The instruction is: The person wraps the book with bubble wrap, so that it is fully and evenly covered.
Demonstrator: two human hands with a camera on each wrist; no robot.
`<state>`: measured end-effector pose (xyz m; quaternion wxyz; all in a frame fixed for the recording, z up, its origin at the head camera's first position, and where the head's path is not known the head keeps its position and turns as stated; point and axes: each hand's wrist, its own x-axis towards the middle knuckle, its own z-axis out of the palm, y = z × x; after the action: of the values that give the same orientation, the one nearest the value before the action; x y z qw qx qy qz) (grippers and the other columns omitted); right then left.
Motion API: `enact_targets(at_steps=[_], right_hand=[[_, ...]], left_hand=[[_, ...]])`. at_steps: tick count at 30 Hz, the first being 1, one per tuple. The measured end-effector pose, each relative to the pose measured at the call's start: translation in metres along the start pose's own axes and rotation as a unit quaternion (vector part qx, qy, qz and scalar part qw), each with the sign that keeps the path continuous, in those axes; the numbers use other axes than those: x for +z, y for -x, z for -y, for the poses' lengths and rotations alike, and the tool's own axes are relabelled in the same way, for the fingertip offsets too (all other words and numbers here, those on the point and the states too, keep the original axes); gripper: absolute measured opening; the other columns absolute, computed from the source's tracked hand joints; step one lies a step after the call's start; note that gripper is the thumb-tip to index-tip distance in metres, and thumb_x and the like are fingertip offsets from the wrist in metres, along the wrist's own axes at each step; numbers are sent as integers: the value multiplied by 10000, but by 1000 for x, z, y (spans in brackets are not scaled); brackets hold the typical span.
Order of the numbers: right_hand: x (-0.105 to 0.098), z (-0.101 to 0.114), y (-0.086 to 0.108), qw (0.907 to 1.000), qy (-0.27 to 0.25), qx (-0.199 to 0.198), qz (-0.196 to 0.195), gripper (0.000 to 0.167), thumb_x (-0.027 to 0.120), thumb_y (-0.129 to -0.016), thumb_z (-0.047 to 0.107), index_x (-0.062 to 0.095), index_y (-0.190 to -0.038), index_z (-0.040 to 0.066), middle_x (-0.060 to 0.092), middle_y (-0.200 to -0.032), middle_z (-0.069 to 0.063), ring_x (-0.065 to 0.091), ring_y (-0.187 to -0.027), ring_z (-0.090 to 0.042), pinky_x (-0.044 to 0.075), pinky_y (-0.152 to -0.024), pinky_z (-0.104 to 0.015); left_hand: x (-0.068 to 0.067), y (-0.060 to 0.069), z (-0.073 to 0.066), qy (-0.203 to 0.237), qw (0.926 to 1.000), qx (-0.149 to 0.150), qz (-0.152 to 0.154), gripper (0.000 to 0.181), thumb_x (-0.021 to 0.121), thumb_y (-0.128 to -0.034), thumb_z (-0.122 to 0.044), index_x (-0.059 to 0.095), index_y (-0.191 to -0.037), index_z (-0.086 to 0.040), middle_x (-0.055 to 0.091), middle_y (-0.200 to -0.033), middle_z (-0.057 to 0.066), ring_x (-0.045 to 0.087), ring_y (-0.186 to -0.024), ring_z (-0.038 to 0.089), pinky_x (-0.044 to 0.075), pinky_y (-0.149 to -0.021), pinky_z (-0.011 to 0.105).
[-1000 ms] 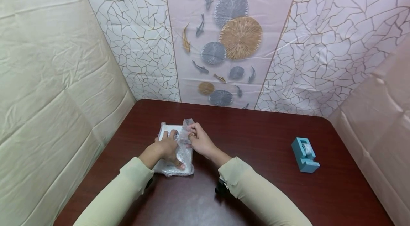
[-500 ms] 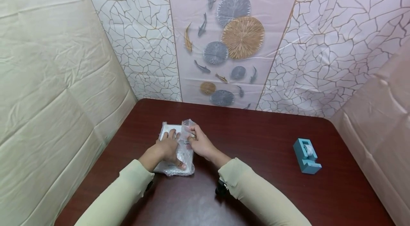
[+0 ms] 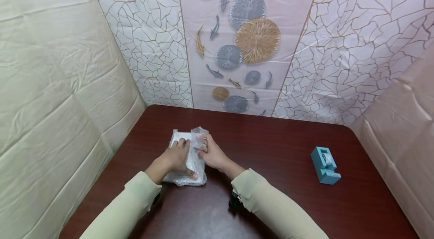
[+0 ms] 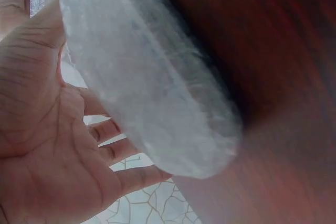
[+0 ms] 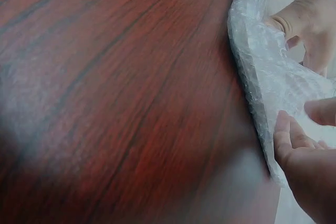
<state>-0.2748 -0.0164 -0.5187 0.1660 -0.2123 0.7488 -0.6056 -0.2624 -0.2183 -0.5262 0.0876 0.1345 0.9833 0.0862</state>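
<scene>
Here, both hands are at the bubble-wrapped package (image 3: 197,163), flat on the counter (image 3: 271,163) slightly left of centre, its long axis running away from the person. The left hand (image 3: 175,158) rests spread across it, hiding its middle; the right hand (image 3: 212,152) pinches the loose flap (image 3: 197,136) at its right side. Well apart rightward stands a blue tape dispenser (image 3: 318,167); beyond, a patterned wall sheet (image 3: 162,54).
</scene>
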Motion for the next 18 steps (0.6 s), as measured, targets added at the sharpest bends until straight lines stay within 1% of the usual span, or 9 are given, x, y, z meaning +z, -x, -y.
enact_targets(at_steps=[2,3,4,5,7,10,11,15,18], right_hand=[[0,-2,-1,9999,124,21,1,672,611,-1058,-78,273,-1635,-6,436,-1694,-334,616,-1458,-443,596,-1119,-441],[0,-2,-1,9998,201,57,-5,714,638,-1063,-50,255,-1662,12,433,-1700,-327,613,-1465,-434,586,-1134,-459],[0,-3,-1,9996,286,75,-7,741,660,-1065,-24,247,-1678,22,433,-1703,-318,611,-1472,-423,579,-1144,-468],[0,-4,-2,9993,361,84,2,738,674,-1065,-8,256,-1672,28,437,-1704,-311,612,-1474,-413,577,-1146,-477],[-1,-4,-2,9988,492,81,11,700,693,-1063,12,293,-1636,24,456,-1695,-299,619,-1472,-397,576,-1145,-486],[-1,-5,-2,9979,649,-19,9,609,715,-1052,17,355,-1543,-4,492,-1663,-305,633,-1456,-402,590,-1126,-481],[-1,-5,-2,9974,715,-33,0,584,725,-1048,25,373,-1513,0,508,-1652,-303,639,-1450,-398,594,-1120,-479],[-1,-5,-1,9942,1071,-31,-78,574,771,-1037,91,406,-1475,30,555,-1618,-293,669,-1417,-387,611,-1090,-483],[-1,-5,-1,9926,1207,52,-86,566,782,-1039,137,417,-1466,61,561,-1621,-278,676,-1411,-372,606,-1095,-492]], left_hand=[[-13,13,-11,105,9999,-22,-1,1558,972,-598,-795,292,-1685,92,413,-1648,279,452,-1493,491,510,-1114,715],[-17,17,-15,152,9999,-37,-14,1535,983,-623,-759,281,-1690,92,414,-1655,283,449,-1508,493,493,-1146,709],[-17,19,-16,161,9998,-74,-19,1533,985,-636,-743,255,-1704,80,413,-1665,279,447,-1521,487,473,-1174,708],[-21,24,-20,224,9997,-118,-8,1517,994,-657,-706,236,-1714,73,418,-1667,287,448,-1526,496,459,-1197,698],[-23,28,-23,310,9994,-176,12,1510,1000,-687,-660,170,-1749,20,415,-1679,298,442,-1543,510,440,-1234,670],[-22,31,-24,476,9988,-52,-138,1495,1010,-700,-610,115,-1785,-103,445,-1652,341,471,-1516,567,477,-1195,680],[-25,34,-27,565,9982,3,-180,1480,1019,-705,-577,110,-1791,-148,453,-1637,366,482,-1501,590,497,-1175,678],[-28,38,-33,664,9973,139,-274,1408,1035,-712,-498,133,-1786,-370,463,-1606,432,542,-1434,622,548,-1093,694],[-28,38,-34,584,9980,128,-224,1356,1030,-717,-503,178,-1770,-433,451,-1608,444,579,-1394,604,564,-1067,687]])
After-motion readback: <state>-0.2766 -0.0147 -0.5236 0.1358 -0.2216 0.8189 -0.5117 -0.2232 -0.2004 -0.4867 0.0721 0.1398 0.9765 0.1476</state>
